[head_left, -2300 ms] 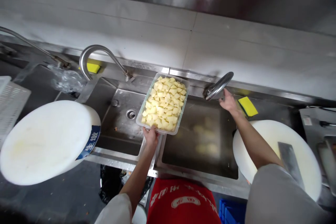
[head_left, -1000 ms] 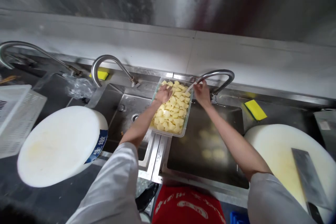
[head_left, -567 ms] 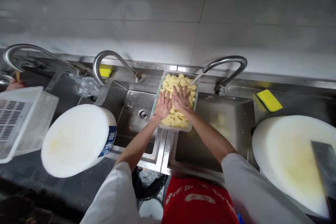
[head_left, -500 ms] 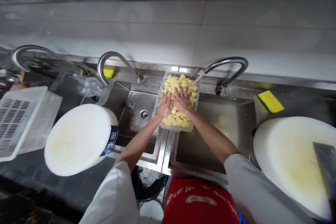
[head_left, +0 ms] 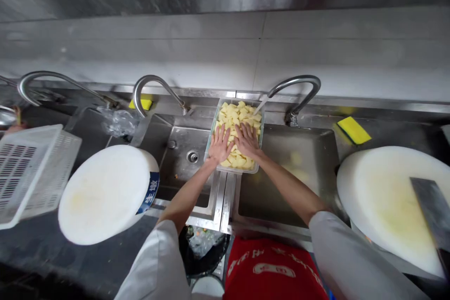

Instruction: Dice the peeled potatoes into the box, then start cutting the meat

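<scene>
As water runs from the right-hand faucet into a clear plastic container of cut potato pieces, a person presses both hands flat on the pile at centre frame. The left hand and right hand lie side by side, fingers spread wide and gripping nothing, covering the container's near half. The container sits on the divider between two steel sinks, its long axis running away from the person toward the wall, so both hands reach it equally. White cutting boards flank the sinks on the desk; a cleaver rests on the right one.
</scene>
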A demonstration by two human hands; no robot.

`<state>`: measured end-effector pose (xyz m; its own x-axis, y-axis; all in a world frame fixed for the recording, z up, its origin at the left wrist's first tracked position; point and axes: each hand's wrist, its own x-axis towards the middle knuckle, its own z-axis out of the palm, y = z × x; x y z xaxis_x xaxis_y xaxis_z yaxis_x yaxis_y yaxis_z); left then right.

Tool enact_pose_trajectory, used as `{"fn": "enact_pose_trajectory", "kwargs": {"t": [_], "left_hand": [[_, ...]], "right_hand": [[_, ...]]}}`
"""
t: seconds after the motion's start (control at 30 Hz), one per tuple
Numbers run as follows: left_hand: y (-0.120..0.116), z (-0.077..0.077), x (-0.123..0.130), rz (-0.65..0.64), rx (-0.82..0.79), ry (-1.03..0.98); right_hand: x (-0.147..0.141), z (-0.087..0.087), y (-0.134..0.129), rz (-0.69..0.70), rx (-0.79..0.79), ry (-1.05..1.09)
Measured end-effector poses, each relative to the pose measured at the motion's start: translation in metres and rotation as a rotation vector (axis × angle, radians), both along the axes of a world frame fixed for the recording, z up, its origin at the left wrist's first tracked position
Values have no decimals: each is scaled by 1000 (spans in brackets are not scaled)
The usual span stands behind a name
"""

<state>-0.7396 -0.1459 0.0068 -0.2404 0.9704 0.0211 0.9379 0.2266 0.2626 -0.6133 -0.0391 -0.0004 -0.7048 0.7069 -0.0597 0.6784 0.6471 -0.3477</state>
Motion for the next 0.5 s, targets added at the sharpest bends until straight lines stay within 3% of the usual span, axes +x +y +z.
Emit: {"fn": "enact_pose_trajectory", "kwargs": {"t": [0.1, 0.27, 0.37, 0.43, 0.5], "left_hand": [[24, -2, -12, 10, 13, -8], [65, -10, -33, -9, 74, -45], [76, -11, -37, 13, 98, -60], [73, -8, -33, 30, 64, -95], [60, -2, -22, 18, -12, -125]], "right_hand": [[-1, 1, 4, -3, -15, -40], [-1, 21, 16, 52, -75, 52], [39, 19, 7, -2, -52, 280], [84, 3, -6, -174, -67, 354], [135, -23, -21, -381, -166, 228]]}}
